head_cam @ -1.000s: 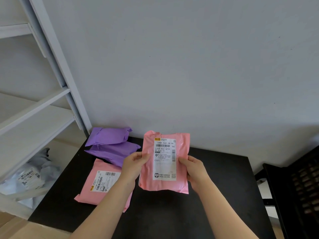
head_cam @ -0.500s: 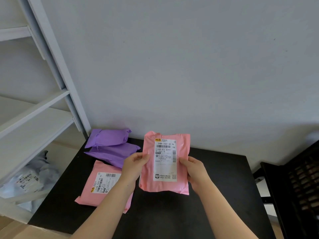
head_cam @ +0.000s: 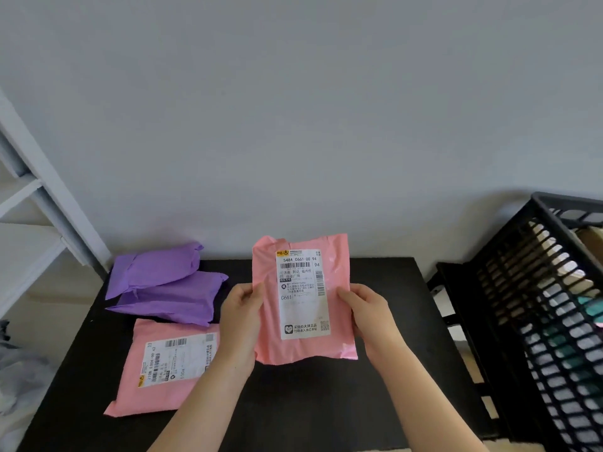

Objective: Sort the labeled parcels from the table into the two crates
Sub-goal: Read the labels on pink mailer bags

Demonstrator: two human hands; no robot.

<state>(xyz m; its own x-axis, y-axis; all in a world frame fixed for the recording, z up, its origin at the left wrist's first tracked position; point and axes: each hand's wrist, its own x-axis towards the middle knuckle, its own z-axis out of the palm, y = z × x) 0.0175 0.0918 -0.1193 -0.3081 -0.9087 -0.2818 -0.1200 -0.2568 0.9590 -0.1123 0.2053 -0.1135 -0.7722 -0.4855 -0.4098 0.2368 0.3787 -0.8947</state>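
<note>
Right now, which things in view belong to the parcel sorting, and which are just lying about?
Job: held pink parcel, gripped by left hand and right hand; flat pink parcel; upper purple parcel; lower purple parcel; black crate; table.
Lying about: white shelving; grey bag at far left.

Wall: you face a plain, pale grey wall (head_cam: 293, 125), evenly lit.
Shelving: at your left stands a white shelf unit (head_cam: 62, 223).
Bench: below you, a black bench (head_cam: 326, 402) reaches the wall.
</note>
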